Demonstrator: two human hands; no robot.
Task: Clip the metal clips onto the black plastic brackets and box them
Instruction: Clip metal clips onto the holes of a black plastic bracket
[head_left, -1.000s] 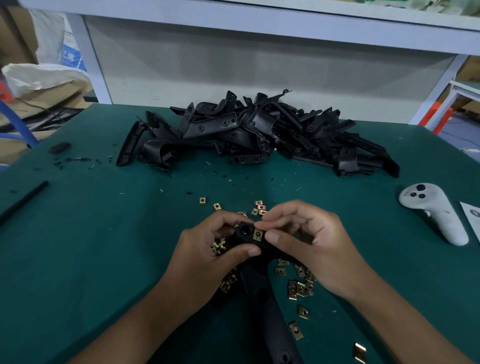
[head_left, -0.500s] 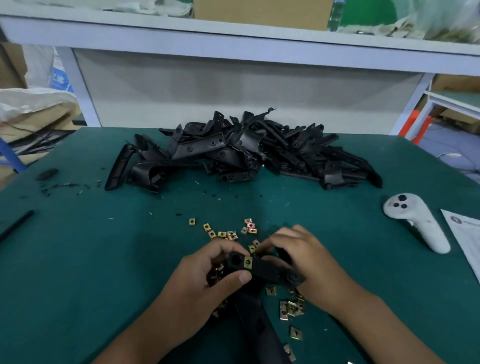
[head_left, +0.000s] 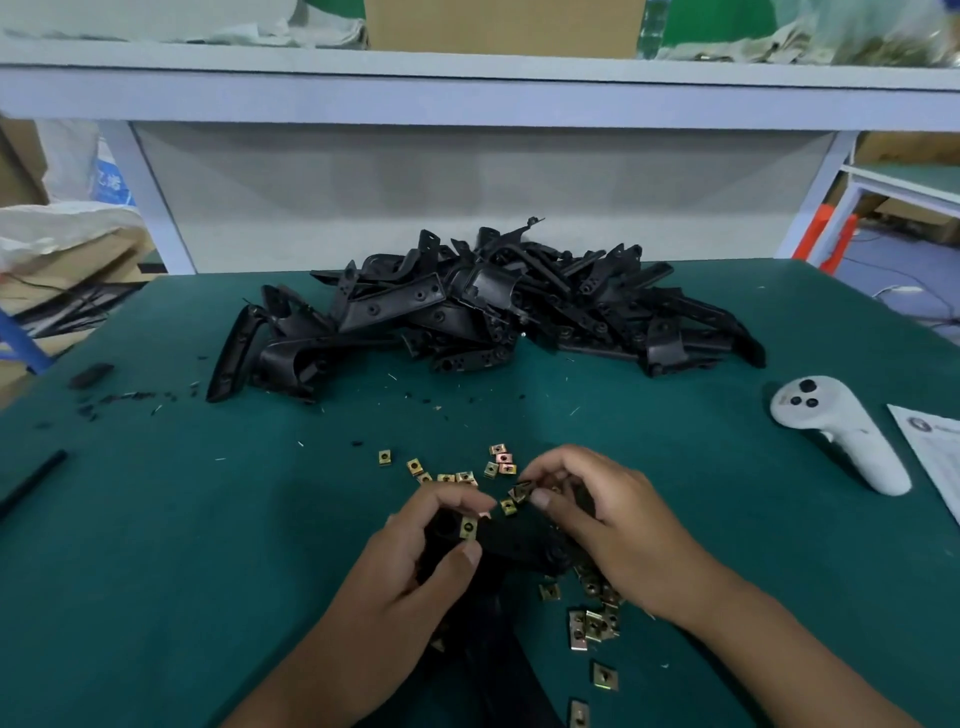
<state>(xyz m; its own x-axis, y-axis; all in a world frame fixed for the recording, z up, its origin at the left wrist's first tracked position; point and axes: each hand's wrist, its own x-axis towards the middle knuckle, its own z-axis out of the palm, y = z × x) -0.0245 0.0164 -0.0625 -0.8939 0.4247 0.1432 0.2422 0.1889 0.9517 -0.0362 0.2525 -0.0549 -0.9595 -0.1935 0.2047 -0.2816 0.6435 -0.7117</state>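
Note:
My left hand (head_left: 410, 571) grips a black plastic bracket (head_left: 511, 540) near the table's front; a brass-coloured metal clip (head_left: 468, 528) sits on the bracket's end by my thumb. My right hand (head_left: 608, 525) pinches a second metal clip (head_left: 521, 490) between thumb and fingers, just above the bracket's middle. Several loose clips (head_left: 498, 465) lie scattered beyond my hands and more loose clips (head_left: 592, 623) lie under my right wrist. A big pile of black brackets (head_left: 483, 306) fills the far middle of the green table (head_left: 156, 545).
A white hand controller (head_left: 841, 431) lies at the right, with a sheet of paper (head_left: 935, 457) beside it. A black strip (head_left: 31, 483) lies at the left edge. Black plastic crumbs (head_left: 124, 397) dot the far left. A cardboard box (head_left: 498, 23) stands on the shelf above.
My right hand has left the bracket and picked up a loose clip, which it now holds above the bracket. The camera has tilted up, so my hands sit lower in view.

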